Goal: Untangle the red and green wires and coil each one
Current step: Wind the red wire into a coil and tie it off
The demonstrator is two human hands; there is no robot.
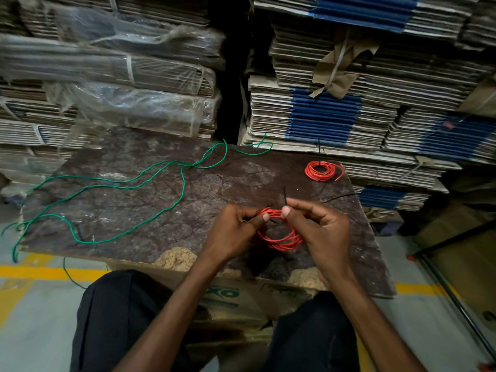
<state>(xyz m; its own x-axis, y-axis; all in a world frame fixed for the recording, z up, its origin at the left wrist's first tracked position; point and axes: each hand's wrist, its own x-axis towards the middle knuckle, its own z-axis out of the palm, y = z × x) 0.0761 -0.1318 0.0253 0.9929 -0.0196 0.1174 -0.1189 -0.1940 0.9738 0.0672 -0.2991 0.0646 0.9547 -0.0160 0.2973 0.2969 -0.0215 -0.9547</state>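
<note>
A coiled red wire (pixel 280 241) hangs between my hands just above the dark board (pixel 139 183). My left hand (pixel 236 226) pinches the coil's top left and my right hand (pixel 319 224) pinches its top right, with a thin black tie (pixel 285 196) sticking up from the right fingers. A second red coil (pixel 320 171) lies at the board's far right, bound with a black tie. Loose green wire (pixel 112 185) sprawls uncoiled over the left and far part of the board, its ends trailing off the left edge.
Stacks of flattened cardboard (pixel 335 108) rise right behind the board, some wrapped in plastic (pixel 120 76). Another black tie (pixel 338 197) lies on the board to the right. A cardboard box (pixel 230 294) supports the board. The floor has yellow lines (pixel 35 272).
</note>
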